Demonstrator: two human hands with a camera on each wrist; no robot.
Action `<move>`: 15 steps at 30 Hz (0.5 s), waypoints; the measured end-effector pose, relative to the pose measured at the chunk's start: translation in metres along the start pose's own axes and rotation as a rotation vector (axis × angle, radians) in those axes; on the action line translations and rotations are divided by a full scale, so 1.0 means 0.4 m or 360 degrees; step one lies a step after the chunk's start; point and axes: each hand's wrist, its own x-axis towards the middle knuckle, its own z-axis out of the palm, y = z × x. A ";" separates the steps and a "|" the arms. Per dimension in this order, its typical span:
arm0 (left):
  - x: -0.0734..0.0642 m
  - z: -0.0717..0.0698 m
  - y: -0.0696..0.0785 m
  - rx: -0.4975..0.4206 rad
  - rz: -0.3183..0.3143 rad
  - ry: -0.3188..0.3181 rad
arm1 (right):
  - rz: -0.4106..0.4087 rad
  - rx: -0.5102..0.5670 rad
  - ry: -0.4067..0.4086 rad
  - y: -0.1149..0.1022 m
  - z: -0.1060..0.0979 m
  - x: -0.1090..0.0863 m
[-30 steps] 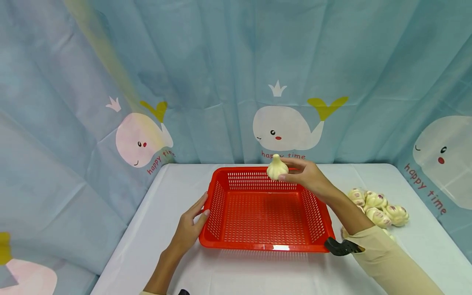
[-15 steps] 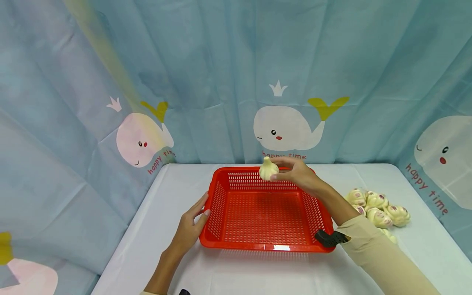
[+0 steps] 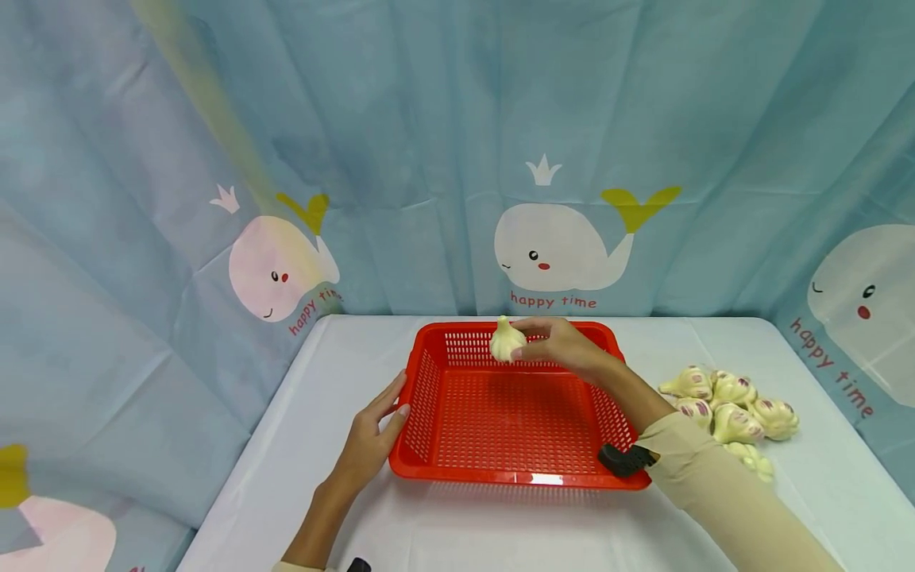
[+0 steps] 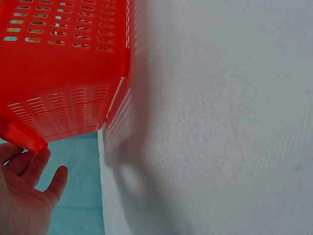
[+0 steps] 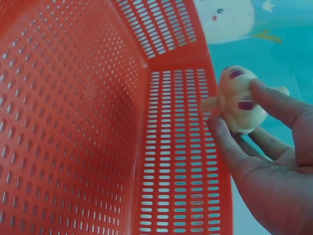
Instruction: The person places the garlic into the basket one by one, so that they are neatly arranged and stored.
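Note:
A pale garlic bulb (image 3: pixel 507 342) with its stem up is pinched between the thumb and fingers of my right hand (image 3: pixel 561 349), over the far side of a red plastic basket (image 3: pixel 515 478). Purple patches show on the bulb (image 5: pixel 237 98) in the right wrist view. My left hand (image 3: pixel 368 441) rests against the basket's left end, its fingers fairly straight at the rim. In the left wrist view, fingertips of the left hand (image 4: pixel 27 181) touch the red rim and the thumb stands apart from it.
Several garlic bulbs (image 3: pixel 736 423) lie in a cluster on the white table (image 3: pixel 457 540), right of the basket. A blue curtain (image 3: pixel 429 159) with whale prints hangs behind the table and at both sides.
My right hand has carried the garlic bulb left and slightly lower over the basket's far side. The left hand has stayed at the basket's left rim.

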 end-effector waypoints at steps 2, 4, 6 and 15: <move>0.000 0.001 -0.002 0.0005 0.0006 0.0002 | 0.0004 -0.0005 -0.0027 0.003 0.005 0.004; 0.000 0.002 -0.003 0.0011 0.0018 0.0003 | 0.0019 -0.0036 -0.0030 0.006 0.009 0.008; 0.000 0.003 -0.003 0.0008 0.0016 0.0001 | 0.0050 -0.0045 -0.0034 0.009 0.012 0.012; 0.001 0.002 0.002 -0.0016 -0.0010 -0.0002 | 0.0097 -0.0070 -0.0119 0.018 0.026 0.031</move>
